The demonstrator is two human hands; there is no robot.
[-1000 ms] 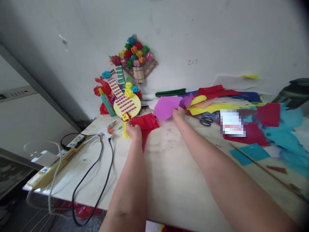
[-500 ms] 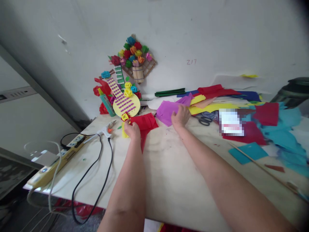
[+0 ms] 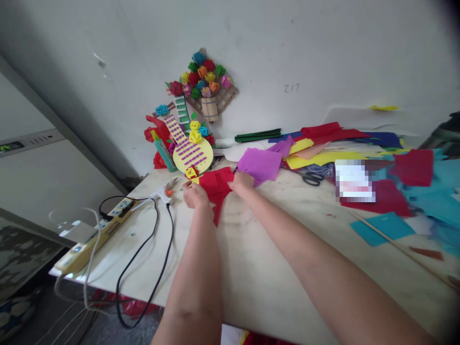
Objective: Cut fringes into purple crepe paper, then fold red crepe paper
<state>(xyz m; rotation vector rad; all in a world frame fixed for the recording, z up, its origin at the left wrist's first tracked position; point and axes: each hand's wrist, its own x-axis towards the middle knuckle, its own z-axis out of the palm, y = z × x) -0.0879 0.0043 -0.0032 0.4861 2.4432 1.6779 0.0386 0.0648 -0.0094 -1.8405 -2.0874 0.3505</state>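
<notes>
Red crepe paper (image 3: 216,179) lies on the table between my two hands, a long strip of it trailing toward me. My left hand (image 3: 195,195) is closed at its left end, where a bit of yellow paper (image 3: 195,181) shows by the fingertips. The fingers of my right hand (image 3: 242,184) close on the red paper's right edge. Just behind that hand lies a sheet of purple paper (image 3: 260,164). Beyond my left hand, a small yellow-and-red paper flower (image 3: 191,172) sits against the round yellow guitar-shaped craft (image 3: 193,155). My fingertips are partly hidden.
A white glue gun (image 3: 161,193) lies left of my left hand, its black cord looping over the table's front edge. The power strip (image 3: 97,235) runs along the left side. Black-handled scissors (image 3: 312,178), coloured paper sheets (image 3: 411,167) and a thin stick (image 3: 398,247) lie to the right.
My right hand has left the purple paper and moved left to the red paper's right edge. My left hand stays at its left end. The view has shifted slightly.
</notes>
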